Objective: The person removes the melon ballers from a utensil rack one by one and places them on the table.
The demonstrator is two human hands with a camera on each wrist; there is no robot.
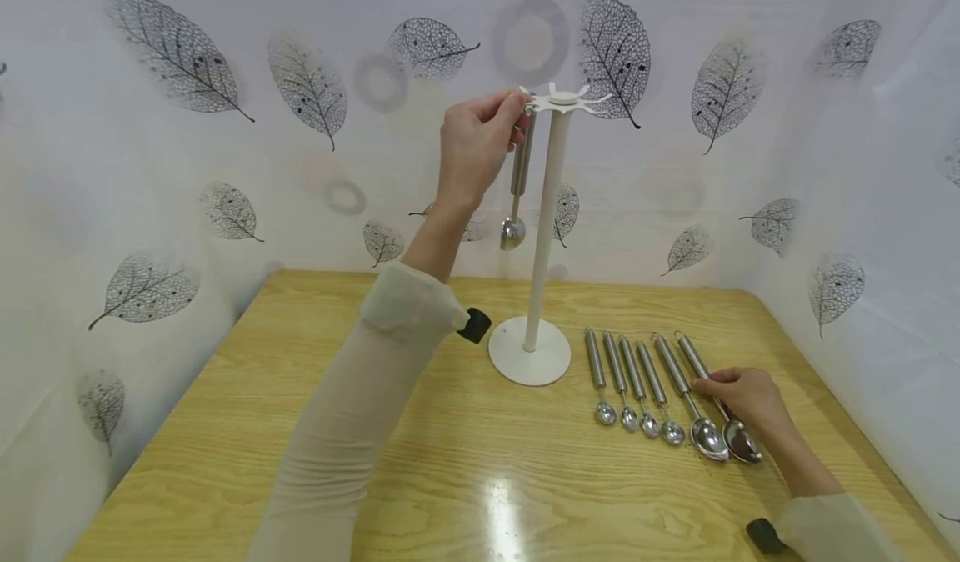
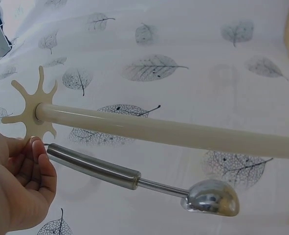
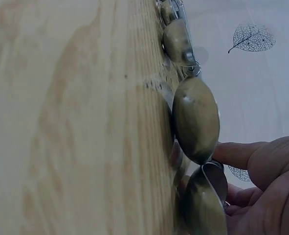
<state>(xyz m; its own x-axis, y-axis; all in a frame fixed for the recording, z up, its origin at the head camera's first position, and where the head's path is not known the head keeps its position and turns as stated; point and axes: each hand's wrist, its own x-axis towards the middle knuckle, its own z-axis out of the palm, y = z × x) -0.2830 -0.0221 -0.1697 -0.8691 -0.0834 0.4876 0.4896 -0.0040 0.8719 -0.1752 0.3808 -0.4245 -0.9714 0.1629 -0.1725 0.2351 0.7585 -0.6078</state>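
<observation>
My left hand (image 1: 480, 141) is raised to the top of a white stand (image 1: 551, 212). It pinches the looped handle end of a steel measuring spoon (image 2: 95, 165) at one arm of the hook ring (image 2: 31, 110). The spoon hangs down beside the post, its round bowl (image 1: 513, 233) lowest. Fingertips hide whether the loop is on the hook. On the table, my right hand (image 1: 753, 399) holds the handle of the rightmost measuring spoon (image 1: 693, 355) between thumb and fingers. The thumb tip reaches the neighbouring spoon (image 1: 671, 363). In the right wrist view the fingers are partly behind the bowls (image 3: 197, 120).
Several smaller measuring spoons (image 1: 633, 366) lie in a row left of the larger two, handles pointing away. The stand's round base (image 1: 529, 352) is on the wooden table (image 1: 247, 429). Leaf-patterned cloth (image 1: 300, 203) encloses the table's back and sides.
</observation>
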